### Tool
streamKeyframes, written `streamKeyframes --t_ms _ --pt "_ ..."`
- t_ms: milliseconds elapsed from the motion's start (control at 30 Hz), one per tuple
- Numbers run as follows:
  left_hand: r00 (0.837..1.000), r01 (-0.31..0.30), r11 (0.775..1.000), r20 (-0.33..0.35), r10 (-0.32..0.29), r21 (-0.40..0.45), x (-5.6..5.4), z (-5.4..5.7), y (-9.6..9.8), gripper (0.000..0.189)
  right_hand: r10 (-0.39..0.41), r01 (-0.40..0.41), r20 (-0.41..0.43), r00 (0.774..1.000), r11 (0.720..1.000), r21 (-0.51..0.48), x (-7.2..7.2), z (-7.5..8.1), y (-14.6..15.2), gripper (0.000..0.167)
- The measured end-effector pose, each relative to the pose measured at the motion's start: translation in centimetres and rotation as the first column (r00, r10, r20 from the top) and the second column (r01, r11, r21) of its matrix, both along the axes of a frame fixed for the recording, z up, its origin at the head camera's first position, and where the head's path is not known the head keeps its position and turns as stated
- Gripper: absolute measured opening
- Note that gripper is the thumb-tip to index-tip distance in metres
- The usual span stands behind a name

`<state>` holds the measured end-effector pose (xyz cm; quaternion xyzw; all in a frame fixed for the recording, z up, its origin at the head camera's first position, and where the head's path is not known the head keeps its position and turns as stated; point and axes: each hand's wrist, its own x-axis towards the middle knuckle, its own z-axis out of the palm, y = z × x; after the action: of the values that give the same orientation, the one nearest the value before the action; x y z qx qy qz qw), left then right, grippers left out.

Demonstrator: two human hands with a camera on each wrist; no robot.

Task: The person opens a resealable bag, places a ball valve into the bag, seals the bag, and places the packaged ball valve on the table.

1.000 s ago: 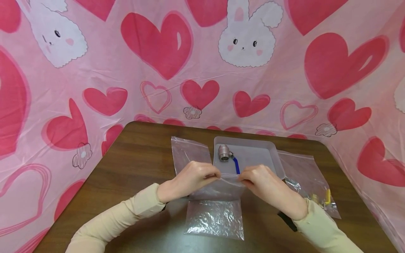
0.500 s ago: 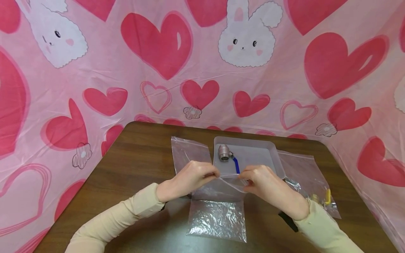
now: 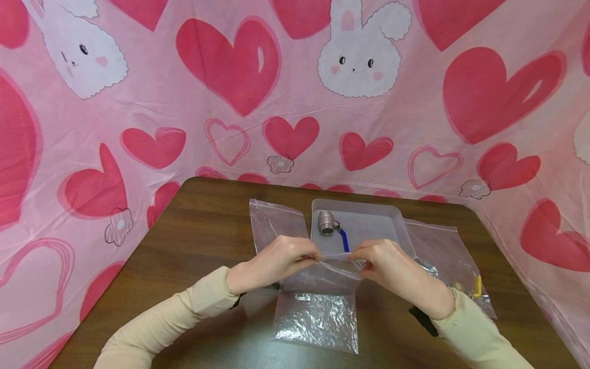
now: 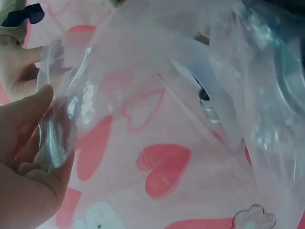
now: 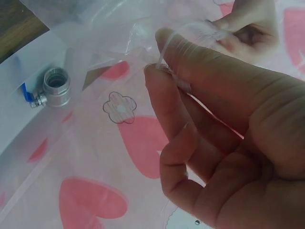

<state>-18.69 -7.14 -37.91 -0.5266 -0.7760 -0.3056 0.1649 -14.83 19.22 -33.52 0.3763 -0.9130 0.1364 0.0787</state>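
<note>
Between my two hands a clear zip bag (image 3: pixel 315 279) is held up by its mouth, its lower part hanging over the table. My left hand (image 3: pixel 281 259) pinches the left end of the mouth between thumb and fingers. At the other end, my right hand (image 3: pixel 389 269) pinches the rim, with thumb and index fingertip meeting on the plastic in the right wrist view. The mouth gapes a little between them. Just beyond, a metal ball valve (image 3: pixel 326 223) with a blue lever lies in a shallow translucent tray (image 3: pixel 369 205); my hands overlap the tray's near edge.
Left of the tray lies another clear zip bag (image 3: pixel 276 220). At the right, a zip bag (image 3: pixel 438 241) holds a brass-coloured part with a yellow handle (image 3: pixel 477 286). The brown wooden table (image 3: pixel 212 220) ends at a pink heart-patterned cloth (image 3: pixel 221 148).
The right hand has shifted slightly to the right, and the bag's mouth has gone from nearly flat to parted. The bag's hanging end has moved slightly right; the left hand stays almost in place.
</note>
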Motion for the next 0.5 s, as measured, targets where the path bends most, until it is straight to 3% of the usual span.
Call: streamKeyframes --t_ms 167,500 --pt "0.998 -0.056 0.998 -0.028 0.056 0.009 -0.16 0.03 -0.33 0.008 0.002 -0.002 0.007 1.000 1.000 0.006 0.00 0.12 0.27 0.032" --pt "0.999 0.043 0.999 0.021 -0.043 -0.017 -0.11 0.00 -0.78 0.008 -0.029 0.030 -0.005 1.000 0.998 0.052 -0.26 0.43 0.58 0.031"
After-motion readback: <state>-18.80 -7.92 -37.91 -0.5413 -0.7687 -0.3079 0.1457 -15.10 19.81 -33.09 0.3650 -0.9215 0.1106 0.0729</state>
